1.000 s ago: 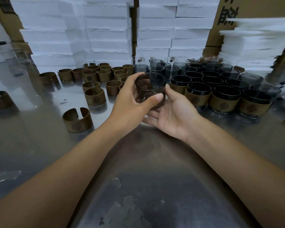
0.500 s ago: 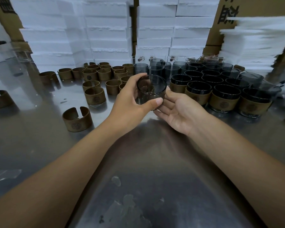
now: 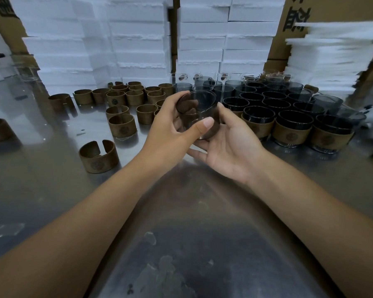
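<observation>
a smoky dark glass tumbler (image 3: 195, 114), short, round and bare of any band, is held in the air above the shiny metal worktop (image 3: 181, 233), just in front of the rows of cups. its long axis is close to upright. the open mouth points up and leans a little to the left, and the base sits lower and slightly to the right.

the left hand (image 3: 170, 134) has its grip grasping the tumbler, with the thumb pressed across the near wall and the fingers curled round the far side, seen through the glass. the right hand (image 3: 230, 145) lies palm up with a released grip. its fairly straight fingers reach under the base and its thumb stands against the right wall.

on the right, dark glass cups wrapped in brown bands (image 3: 293, 130) stand mouth up in close rows, and bare grey glasses (image 3: 224, 89) stand behind them. on the left, loose brown c-shaped bands (image 3: 125, 97) stand on edge in a cluster. one split brown band (image 3: 98, 155) stands apart, nearer the left forearm, with its gap facing away.

stacked white foam boxes (image 3: 138, 39) fill the back. a pile of white foam sheets (image 3: 332, 57) rises at the right in front of a brown cardboard carton (image 3: 332, 7).
</observation>
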### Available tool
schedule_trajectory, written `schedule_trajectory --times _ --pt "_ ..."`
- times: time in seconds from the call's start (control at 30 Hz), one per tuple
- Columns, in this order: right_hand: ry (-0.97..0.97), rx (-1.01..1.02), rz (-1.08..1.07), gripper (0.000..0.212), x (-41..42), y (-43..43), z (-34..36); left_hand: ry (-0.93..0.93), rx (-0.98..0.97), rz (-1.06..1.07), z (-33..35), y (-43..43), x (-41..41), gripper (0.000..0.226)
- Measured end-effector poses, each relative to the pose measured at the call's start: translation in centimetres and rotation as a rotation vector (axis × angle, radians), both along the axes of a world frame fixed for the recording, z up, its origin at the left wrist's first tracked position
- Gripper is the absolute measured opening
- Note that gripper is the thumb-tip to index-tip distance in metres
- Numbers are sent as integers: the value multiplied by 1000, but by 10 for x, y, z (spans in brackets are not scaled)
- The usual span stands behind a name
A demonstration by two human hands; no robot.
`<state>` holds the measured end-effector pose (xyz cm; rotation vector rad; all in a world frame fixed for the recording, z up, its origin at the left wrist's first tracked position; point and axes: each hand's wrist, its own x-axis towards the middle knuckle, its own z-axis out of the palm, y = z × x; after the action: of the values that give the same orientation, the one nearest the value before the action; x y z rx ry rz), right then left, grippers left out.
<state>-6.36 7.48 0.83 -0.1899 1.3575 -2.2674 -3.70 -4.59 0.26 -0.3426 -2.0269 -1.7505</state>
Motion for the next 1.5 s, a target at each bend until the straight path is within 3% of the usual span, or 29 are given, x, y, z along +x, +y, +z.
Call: schedule_trajectory --times 0.37,0.7,0.8,0.93,1.13,1.33,1.5 --pt "-36 143 30 60 -4 2 -3 22 -100 32 -3 -6 -1 57" --pt "107 284 -275 32 -1 2 -1 26 -159 42 -4 -7 -2 57" --pt "125 276 -307 24 0 1 0 4 -95 29 -4 -6 -3 56" --pt "224 402 -341 35 2 -3 0 -71 82 10 -2 -5 -2 63" --pt "608 527 -348 34 12 -11 -4 -223 252 -61 0 -6 -7 47" --pt "599 537 -332 30 10 -9 -6 -311 329 -200 2 -6 -5 63" --pt "585 505 -356 28 8 -10 -6 -308 362 -206 3 -8 -3 58"
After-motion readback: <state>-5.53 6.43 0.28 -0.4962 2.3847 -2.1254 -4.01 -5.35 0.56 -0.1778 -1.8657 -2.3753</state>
